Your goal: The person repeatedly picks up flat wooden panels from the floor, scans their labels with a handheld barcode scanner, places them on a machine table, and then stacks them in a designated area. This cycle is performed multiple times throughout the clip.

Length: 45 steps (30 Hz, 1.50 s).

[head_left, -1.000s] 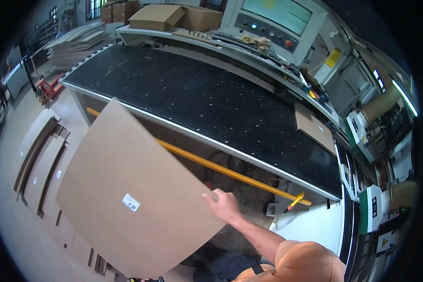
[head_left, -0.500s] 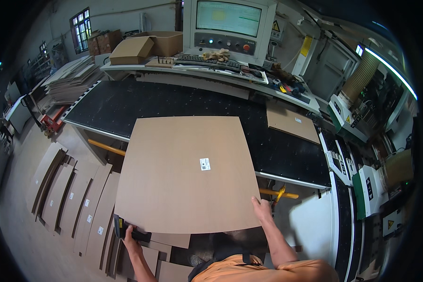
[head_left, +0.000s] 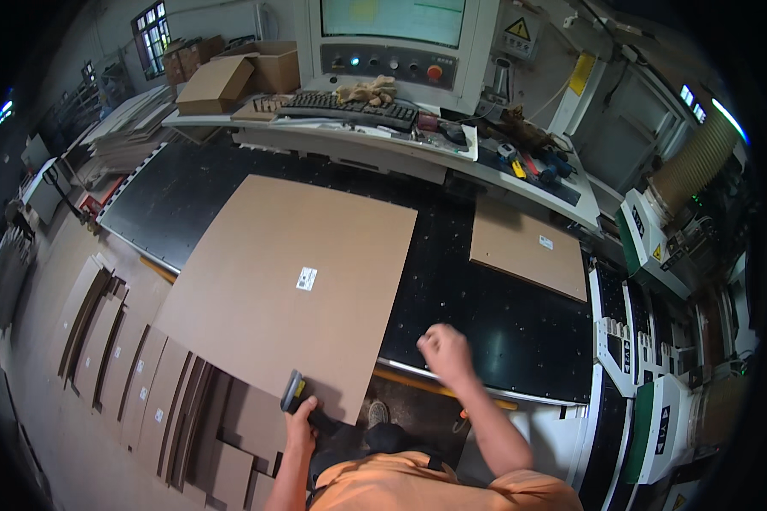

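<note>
A large tan wood-board panel (head_left: pixel 256 238) with a white label (head_left: pixel 307 278) lies aslant on the black table, its near part hanging over the front edge. My left hand (head_left: pixel 301 415) grips a black handheld barcode scanner (head_left: pixel 294 390) above the panel's near edge. Whether that hand also touches the board I cannot tell. To the right of the panel, apart from it, my right hand (head_left: pixel 446 351) is over the table's front edge with its fingers curled in and nothing visible in them. A smaller labelled panel (head_left: pixel 528 247) rests farther right on the table.
The black table (head_left: pixel 452 289) has a pale front rail. Rows of labelled boards (head_left: pixel 136 375) stand on the floor at left. Behind the table, a shelf carries a keyboard (head_left: pixel 349 109), gloves (head_left: pixel 368 89) and tools (head_left: pixel 528 162) below a control panel. Machine heads (head_left: pixel 665 426) stand at right.
The large panel has turned and shifted left, farther onto the table. My right hand has let go of its right edge and come away. My left hand with the scanner has moved right.
</note>
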### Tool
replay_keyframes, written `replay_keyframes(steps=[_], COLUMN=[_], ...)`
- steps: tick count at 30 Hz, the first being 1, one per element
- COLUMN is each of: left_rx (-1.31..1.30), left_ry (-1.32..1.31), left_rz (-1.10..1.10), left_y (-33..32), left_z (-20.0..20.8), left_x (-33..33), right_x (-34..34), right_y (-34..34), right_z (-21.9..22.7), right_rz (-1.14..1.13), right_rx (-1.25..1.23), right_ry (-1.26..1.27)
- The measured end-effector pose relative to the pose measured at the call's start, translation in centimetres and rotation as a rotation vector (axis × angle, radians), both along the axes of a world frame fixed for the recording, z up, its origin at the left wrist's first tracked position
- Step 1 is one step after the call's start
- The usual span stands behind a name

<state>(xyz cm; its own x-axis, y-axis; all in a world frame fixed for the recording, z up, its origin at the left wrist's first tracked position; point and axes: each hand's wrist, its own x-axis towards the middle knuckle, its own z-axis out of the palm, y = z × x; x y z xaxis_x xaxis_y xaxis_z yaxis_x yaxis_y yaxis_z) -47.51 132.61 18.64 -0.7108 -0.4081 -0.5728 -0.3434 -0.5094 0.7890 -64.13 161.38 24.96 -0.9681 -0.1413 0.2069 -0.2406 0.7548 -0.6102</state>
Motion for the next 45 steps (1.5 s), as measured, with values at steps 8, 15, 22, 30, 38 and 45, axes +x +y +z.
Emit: replay_keyframes(steps=[8, 15, 22, 30, 38, 45], left_rx=[-0.062, -0.003, 0.027, -0.035, 0.1, 0.215], left_ry=[-0.007, -0.073, -0.008, 0.124, -0.013, -0.104], left_rz=[0.012, -0.088, 0.052, 0.194, 0.013, -0.055], left_y=[0.1, 1.1, 3.2, 2.9, 6.2, 1.8], left_z=[0.3, -0.1, 0.6, 5.3, 6.4, 5.0], left_x=[-5.5, -6.4, -8.0, -7.8, -5.8, -2.9], right_x=[-18.8, -16.7, -10.3, -7.1, -7.6, -5.1], right_y=[19.1, 19.5, 14.9, 1.4, -9.0, -2.8], right_z=[-3.8, -6.3, -6.2, -4.8, -3.4, -1.8], right_rz=[-0.363, -0.35, -0.084, 0.182, -0.038, -0.187], right_rx=[0.505, 0.632, 0.435, 0.275, -1.487, -1.454], right_ry=[-0.068, 0.057, 0.257, 0.188, -0.792, -0.643])
